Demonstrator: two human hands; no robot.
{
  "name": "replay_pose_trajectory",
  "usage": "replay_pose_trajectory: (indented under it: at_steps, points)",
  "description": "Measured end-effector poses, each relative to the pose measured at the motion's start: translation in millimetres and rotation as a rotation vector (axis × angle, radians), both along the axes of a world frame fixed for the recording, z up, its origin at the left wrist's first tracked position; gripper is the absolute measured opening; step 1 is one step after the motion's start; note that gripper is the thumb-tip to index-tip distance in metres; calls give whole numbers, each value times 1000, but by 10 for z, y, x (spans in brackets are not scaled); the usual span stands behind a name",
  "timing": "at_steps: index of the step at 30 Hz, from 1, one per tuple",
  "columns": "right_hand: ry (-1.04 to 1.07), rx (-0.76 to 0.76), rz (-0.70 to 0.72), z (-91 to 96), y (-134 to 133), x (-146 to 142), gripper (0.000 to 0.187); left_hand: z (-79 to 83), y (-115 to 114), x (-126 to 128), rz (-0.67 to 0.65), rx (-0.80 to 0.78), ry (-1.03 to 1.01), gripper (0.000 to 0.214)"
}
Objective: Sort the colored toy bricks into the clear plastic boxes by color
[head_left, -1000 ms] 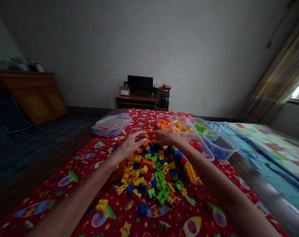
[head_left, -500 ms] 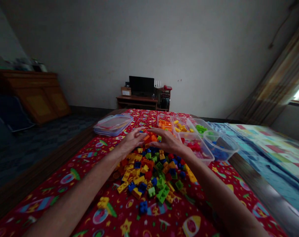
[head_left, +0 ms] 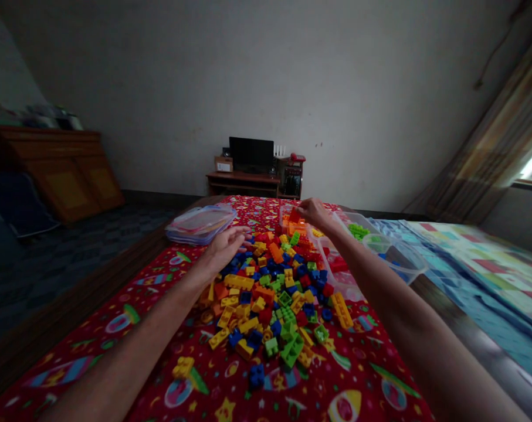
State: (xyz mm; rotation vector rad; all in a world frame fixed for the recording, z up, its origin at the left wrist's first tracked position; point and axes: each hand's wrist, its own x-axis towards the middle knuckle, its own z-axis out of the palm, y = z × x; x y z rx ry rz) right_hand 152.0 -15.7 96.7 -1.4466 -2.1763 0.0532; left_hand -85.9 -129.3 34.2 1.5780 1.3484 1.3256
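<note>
A heap of mixed toy building bricks (head_left: 266,293) in yellow, blue, green, red and orange is spread over the red patterned tablecloth (head_left: 160,328). My left hand (head_left: 227,246) rests at the heap's far left edge, fingers loosely apart, with nothing seen in it. Over the clear box of orange bricks (head_left: 297,226), my right hand (head_left: 315,211) pinches an orange building brick (head_left: 295,214). My right forearm partly covers the boxes of yellow bricks (head_left: 318,233) and red bricks (head_left: 339,264).
Clear boxes of green bricks (head_left: 358,231) and blue bricks (head_left: 391,259) stand to the right. Stacked plastic lids (head_left: 199,224) lie at the far left. A loose blue brick (head_left: 256,375) and a yellow brick (head_left: 183,367) sit near me. A bed (head_left: 481,258) adjoins the right side.
My right hand has moved from the heap's far end, away and to the right, to the orange box with an orange brick. My left hand has shifted slightly left and nearer.
</note>
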Motion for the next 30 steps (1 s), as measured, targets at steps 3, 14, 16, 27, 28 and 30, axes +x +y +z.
replay_pose_trajectory:
  at_steps: [3,14,16,27,28,30]
  points:
    - [0,-18,-83,12,90,-1,35,-44,60,-40,4,57,156,46]
    - [-258,-12,241,-453,-703,-157,24,-319,138,-180,50,76,903,47]
    - [-301,-45,244,-516,-782,-109,21,-332,140,-195,-23,44,914,47]
    - [-301,-204,413,-473,-1040,9,26,-173,78,1,-219,17,597,54]
    - [-290,-203,427,-459,-1055,14,26,-142,42,29,-234,3,553,55]
    - [-259,-203,463,-447,-1076,32,26,-91,-26,80,-243,-39,444,57]
